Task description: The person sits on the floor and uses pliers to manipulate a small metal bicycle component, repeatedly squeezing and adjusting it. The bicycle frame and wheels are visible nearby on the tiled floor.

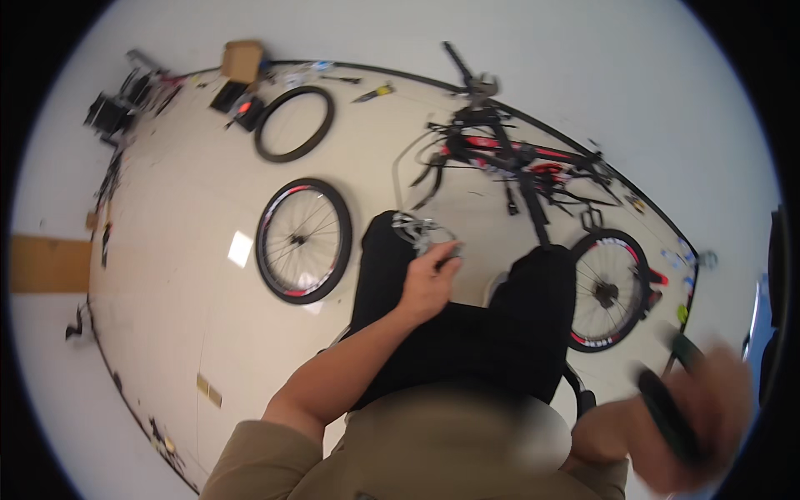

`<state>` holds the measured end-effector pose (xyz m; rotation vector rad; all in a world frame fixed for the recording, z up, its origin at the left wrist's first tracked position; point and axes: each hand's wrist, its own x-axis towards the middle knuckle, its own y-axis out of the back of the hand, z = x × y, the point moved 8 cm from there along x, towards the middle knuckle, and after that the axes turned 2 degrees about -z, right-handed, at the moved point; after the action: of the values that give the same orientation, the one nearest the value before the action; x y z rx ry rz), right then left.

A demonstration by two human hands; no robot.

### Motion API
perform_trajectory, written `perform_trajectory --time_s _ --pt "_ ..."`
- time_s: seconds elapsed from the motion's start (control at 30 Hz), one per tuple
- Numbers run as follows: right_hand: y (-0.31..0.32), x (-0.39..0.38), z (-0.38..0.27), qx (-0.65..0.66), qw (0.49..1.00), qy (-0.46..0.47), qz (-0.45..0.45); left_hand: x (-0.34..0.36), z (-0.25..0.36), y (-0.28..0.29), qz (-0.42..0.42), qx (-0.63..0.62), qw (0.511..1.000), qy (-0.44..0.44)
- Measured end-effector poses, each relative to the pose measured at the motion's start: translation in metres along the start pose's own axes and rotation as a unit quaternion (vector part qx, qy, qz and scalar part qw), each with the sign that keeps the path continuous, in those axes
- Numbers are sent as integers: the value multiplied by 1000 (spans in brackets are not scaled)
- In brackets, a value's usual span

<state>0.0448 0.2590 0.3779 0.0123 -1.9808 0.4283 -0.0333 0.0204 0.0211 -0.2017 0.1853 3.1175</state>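
Observation:
My left hand [430, 282] is closed on a small silver metal part [413, 229] with a cable running from it, just over my left thigh in dark trousers [375, 275]. My right hand [692, 417] is raised at the lower right, blurred, its fingers wrapped round a tool with dark green and black handles [667, 400]; the tool's working end cannot be made out. Ahead of my knees lies a red and black bicycle frame [492, 146] with cables and other parts attached.
A bicycle wheel [302, 292] lies left of my legs, another [604, 333] to the right. Behind are a loose tyre [296, 154], a cardboard box [242, 58], a dark stand [108, 112] and scattered small items along the wall. A wooden panel [50, 262] is at the left.

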Motion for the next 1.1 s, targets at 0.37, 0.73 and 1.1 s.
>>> perform_trajectory --time_s 0.37,0.73,1.1 --pt "40 -304 164 120 548 -809 176 12 -8 19 -26 -52 998 12" --pt "32 -301 168 134 566 -807 102 23 21 49 -56 -130 990 8" --pt "50 -284 175 -195 685 -697 -82 25 48 72 -19 -247 968 34"
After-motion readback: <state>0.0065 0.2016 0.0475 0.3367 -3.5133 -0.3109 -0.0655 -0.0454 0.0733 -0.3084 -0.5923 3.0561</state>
